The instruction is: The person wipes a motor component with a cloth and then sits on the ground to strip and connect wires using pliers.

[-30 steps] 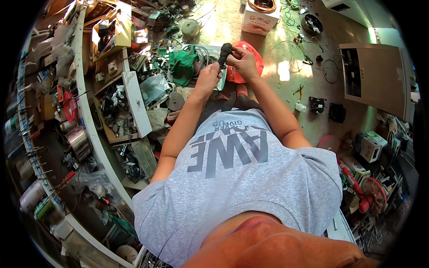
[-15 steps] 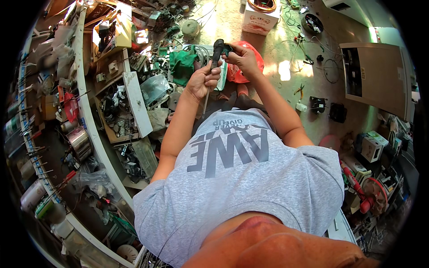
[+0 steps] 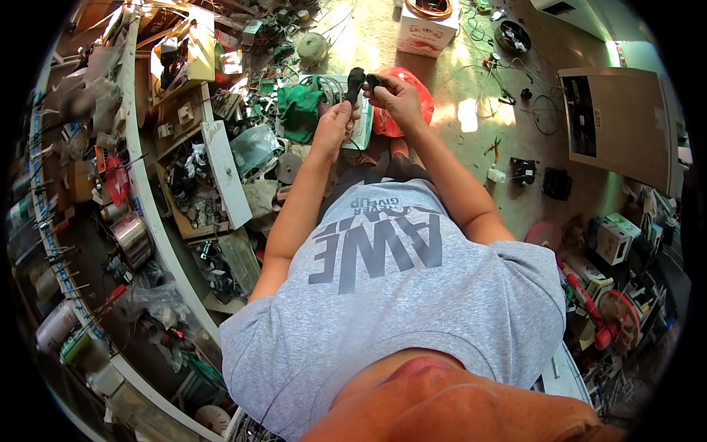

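Note:
My left hand (image 3: 336, 130) is closed around a dark stick-like tool with a thick black end (image 3: 355, 82) pointing away from me. Its kind is hard to make out. Just to the right, my right hand (image 3: 398, 102) pinches a small dark piece (image 3: 373, 82) between thumb and fingers, close beside that black end. Whether the two pieces touch I cannot tell. Beneath the hands are a pale tray-like container (image 3: 362, 134), a green cloth (image 3: 300, 110) and a red plastic bag (image 3: 406, 99).
Shelves of parts and a white wooden drawer front (image 3: 225, 173) line the left side. A carton (image 3: 427, 33) topped with coiled wire stands ahead. Pliers (image 3: 496, 149) and black parts (image 3: 523, 172) lie on the floor at right, near a beige metal cabinet (image 3: 626, 125).
My left hand has turned and shifted slightly, and the thin metal shaft that hung below it no longer shows. The black end has tipped slightly left; my right hand stays nearly in place.

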The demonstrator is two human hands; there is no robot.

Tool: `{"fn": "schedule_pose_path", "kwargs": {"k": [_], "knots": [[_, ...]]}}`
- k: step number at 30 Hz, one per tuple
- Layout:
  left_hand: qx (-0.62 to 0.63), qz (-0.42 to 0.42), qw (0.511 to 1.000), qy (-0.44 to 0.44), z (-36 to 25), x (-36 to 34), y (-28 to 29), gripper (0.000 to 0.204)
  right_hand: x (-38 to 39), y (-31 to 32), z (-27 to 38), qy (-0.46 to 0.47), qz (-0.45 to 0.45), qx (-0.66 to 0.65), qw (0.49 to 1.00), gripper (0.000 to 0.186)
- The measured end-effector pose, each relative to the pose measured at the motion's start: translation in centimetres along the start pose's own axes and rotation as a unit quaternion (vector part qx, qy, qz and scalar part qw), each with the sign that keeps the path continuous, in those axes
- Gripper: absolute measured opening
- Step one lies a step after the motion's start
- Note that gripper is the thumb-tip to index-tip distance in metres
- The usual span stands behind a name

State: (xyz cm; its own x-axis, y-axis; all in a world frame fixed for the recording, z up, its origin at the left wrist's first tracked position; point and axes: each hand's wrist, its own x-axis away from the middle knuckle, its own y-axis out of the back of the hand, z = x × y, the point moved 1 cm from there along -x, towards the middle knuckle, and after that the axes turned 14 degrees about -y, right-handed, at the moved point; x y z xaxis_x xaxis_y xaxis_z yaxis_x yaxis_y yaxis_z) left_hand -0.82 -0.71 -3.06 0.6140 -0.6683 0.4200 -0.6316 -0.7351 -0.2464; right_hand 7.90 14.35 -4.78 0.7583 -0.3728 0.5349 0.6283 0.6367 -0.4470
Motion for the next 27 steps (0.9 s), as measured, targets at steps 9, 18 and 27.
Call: {"fn": "schedule_pose_path", "kwargs": {"k": [9,18,27], "knots": [[-0.110,-0.025,0.990,-0.085,0.6,0.6,-1.3,0.031,-0.3,-0.7,-0.7,-0.015,-0.011,0.045,0.999,0.055],[-0.119,-0.048,0.986,-0.109,1.3,0.7,-1.1,0.033,-0.1,-0.9,-0.5,-0.015,-0.032,0.035,0.999,0.044],[-0.013,-0.029,0.997,-0.074,1.6,0.4,-0.3,0.027,0.1,-0.7,-0.6,-0.031,-0.006,-0.033,0.999,0.033]]}}
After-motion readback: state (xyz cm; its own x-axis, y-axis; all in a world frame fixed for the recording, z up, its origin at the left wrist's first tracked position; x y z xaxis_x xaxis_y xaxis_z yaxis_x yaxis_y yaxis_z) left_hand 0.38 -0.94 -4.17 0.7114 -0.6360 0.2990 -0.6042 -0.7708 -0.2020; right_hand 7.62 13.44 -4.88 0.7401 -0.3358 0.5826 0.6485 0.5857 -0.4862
